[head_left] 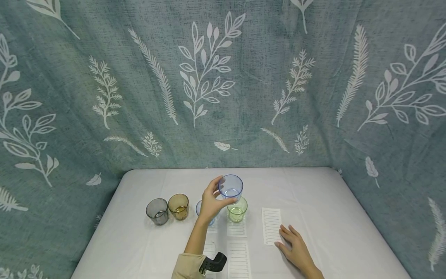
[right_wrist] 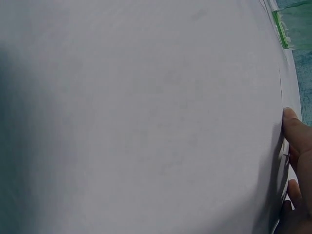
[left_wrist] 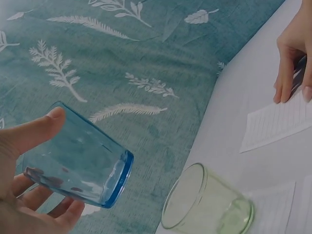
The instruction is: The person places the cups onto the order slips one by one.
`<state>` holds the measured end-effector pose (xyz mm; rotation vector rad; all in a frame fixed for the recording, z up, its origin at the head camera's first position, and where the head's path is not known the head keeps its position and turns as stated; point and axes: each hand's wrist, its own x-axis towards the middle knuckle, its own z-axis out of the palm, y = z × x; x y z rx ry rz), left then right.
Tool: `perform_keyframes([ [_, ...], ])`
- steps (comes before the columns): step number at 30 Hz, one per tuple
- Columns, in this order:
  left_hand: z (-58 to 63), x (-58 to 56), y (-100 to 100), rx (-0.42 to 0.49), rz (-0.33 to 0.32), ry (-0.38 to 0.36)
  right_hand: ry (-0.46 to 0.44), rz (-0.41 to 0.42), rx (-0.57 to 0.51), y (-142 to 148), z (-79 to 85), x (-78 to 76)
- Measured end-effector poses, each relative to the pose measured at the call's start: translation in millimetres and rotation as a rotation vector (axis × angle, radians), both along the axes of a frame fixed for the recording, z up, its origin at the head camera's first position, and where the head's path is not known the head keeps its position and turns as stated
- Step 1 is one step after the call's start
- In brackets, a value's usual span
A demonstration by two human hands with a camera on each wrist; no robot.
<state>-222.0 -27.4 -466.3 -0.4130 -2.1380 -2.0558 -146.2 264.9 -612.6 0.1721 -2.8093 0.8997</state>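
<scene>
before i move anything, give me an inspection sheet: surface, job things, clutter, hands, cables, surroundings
Surface: white-covered table.
Job's things: raised blue glass, held off the table; second blue glass, partly hidden by the left hand; green glass, amber glass and gray glass, standing; lined paper slips.
Clutter: nothing seen.
Hands: left grips the raised blue glass; right hand touches one slip's edge.
Cables: nothing seen.
Surroundings: teal cloth with white leaf prints behind the table.

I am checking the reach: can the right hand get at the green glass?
Probably yes: only paper separates the right hand and the green glass, though the left hand holds a blue glass nearby.
</scene>
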Motion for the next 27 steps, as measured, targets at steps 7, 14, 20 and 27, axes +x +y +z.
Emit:
perform_keyframes([
  [7,-6.7,-5.1,27,0.031,-0.023,-0.008,-0.003,-0.004,0.009,1,-0.9,0.5],
  [14,1.5,-0.5,52,-0.001,-0.062,-0.025,0.028,0.014,0.004,3,-0.5,0.0],
  [20,-24.9,-12.9,73,-0.094,-0.068,-0.029,0.075,0.033,-0.007,3,-0.4,0.3],
  [27,-37.0,-19.1,88,-0.155,-0.131,-0.055,0.081,0.036,-0.005,1,-1.2,0.6],
])
